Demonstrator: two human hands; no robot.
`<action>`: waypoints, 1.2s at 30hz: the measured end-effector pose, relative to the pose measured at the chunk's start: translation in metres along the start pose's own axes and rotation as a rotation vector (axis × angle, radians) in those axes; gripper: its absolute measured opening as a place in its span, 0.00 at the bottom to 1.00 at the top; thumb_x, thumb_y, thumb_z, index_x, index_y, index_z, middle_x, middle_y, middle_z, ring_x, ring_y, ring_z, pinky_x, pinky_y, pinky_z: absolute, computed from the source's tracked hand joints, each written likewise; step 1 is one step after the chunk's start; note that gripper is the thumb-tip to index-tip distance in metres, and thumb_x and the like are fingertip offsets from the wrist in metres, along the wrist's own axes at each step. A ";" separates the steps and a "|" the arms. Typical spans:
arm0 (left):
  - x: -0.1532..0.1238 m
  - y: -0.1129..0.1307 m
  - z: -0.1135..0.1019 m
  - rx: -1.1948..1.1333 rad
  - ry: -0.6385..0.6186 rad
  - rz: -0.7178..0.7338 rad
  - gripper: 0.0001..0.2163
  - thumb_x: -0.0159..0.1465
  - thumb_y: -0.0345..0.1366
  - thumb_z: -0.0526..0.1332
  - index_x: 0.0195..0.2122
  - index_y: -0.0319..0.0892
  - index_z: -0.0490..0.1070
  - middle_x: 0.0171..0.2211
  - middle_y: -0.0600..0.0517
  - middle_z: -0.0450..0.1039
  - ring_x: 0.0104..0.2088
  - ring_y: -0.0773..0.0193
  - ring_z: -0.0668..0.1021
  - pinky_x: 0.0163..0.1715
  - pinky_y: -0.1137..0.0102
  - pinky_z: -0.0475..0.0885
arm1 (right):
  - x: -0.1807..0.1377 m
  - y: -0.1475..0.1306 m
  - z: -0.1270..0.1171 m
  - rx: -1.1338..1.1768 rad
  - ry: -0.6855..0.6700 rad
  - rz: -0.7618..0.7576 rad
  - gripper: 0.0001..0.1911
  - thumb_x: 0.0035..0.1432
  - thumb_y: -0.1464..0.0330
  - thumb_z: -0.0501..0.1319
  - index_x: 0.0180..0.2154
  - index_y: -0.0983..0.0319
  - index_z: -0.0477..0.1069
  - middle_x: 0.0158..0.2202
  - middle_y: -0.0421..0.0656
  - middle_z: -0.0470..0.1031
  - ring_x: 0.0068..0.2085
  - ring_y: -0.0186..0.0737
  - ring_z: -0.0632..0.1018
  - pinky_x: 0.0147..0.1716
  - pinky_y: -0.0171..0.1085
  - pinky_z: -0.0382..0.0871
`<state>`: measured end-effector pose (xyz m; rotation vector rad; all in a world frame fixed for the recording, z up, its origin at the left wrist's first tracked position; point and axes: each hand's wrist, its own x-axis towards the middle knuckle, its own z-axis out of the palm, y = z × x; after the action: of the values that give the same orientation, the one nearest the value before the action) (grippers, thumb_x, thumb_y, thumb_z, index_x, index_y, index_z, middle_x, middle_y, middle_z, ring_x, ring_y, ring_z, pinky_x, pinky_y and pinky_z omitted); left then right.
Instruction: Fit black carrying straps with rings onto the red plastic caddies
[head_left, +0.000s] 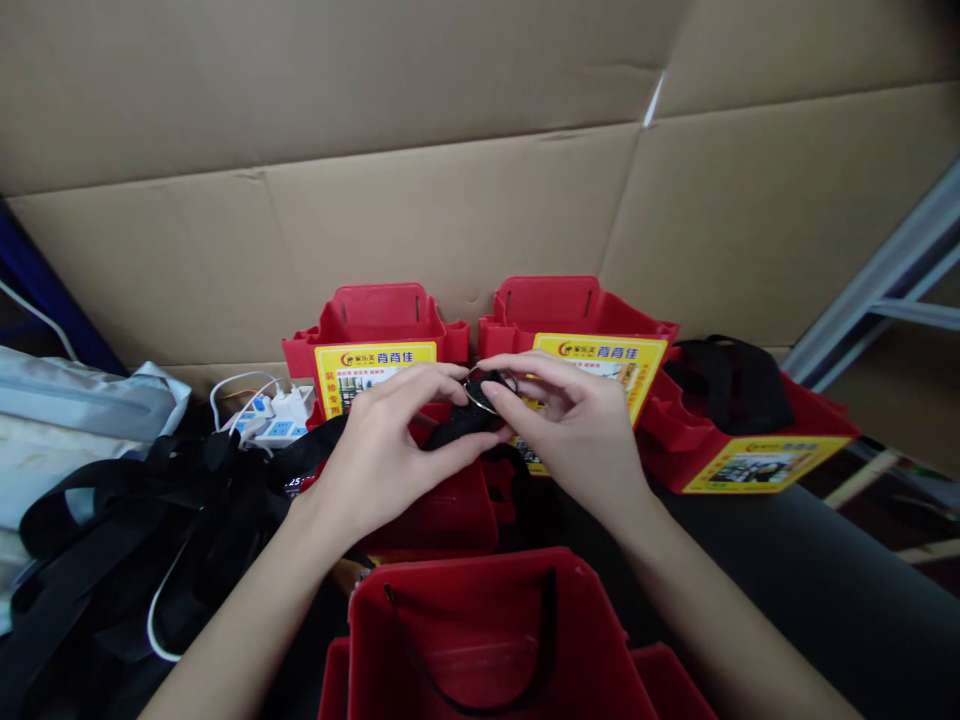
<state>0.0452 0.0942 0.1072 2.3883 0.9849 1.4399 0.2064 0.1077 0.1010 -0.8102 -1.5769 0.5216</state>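
My left hand (390,440) is closed on a black webbing strap (448,430), its thumb below and fingers above. My right hand (574,420) pinches a thin metal ring (480,402) at the strap's bunched end, and both hands' fingertips meet there. Part of the ring and strap is covered by the fingers. Close in front of me, a red plastic tool bin (480,620) has a dark strap looped inside it. Beneath my hands lies another red bin (442,515), partly hidden by them.
Two red bins with yellow labels, a left one (379,310) and a right one (555,300), stand against a cardboard wall (442,220). Another labelled bin (675,435) holds black strap. At left are piled black straps (97,550) and a power strip (281,425) with white cables.
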 end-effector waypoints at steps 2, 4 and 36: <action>-0.001 0.002 0.001 0.084 0.024 0.045 0.04 0.55 0.32 0.62 0.32 0.42 0.68 0.42 0.50 0.73 0.43 0.62 0.75 0.44 0.67 0.70 | 0.000 -0.001 0.001 0.052 -0.015 0.036 0.09 0.48 0.70 0.62 0.35 0.62 0.72 0.35 0.43 0.72 0.31 0.34 0.76 0.23 0.29 0.76; -0.002 0.002 0.002 0.108 0.067 0.029 0.03 0.56 0.28 0.59 0.31 0.41 0.69 0.41 0.51 0.74 0.41 0.64 0.75 0.42 0.69 0.70 | 0.000 -0.001 0.003 0.140 -0.048 0.092 0.10 0.48 0.70 0.62 0.37 0.62 0.72 0.36 0.43 0.71 0.34 0.36 0.77 0.24 0.31 0.77; 0.003 -0.011 0.010 -0.595 -0.064 -0.415 0.07 0.55 0.30 0.60 0.34 0.41 0.62 0.30 0.55 0.69 0.29 0.69 0.74 0.30 0.74 0.71 | -0.008 0.004 0.008 -0.167 -0.034 -0.143 0.05 0.55 0.70 0.56 0.37 0.59 0.67 0.34 0.41 0.70 0.28 0.31 0.75 0.23 0.28 0.74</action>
<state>0.0494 0.1064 0.0991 1.6792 0.8221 1.2629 0.1995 0.1051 0.0916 -0.8095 -1.7126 0.3044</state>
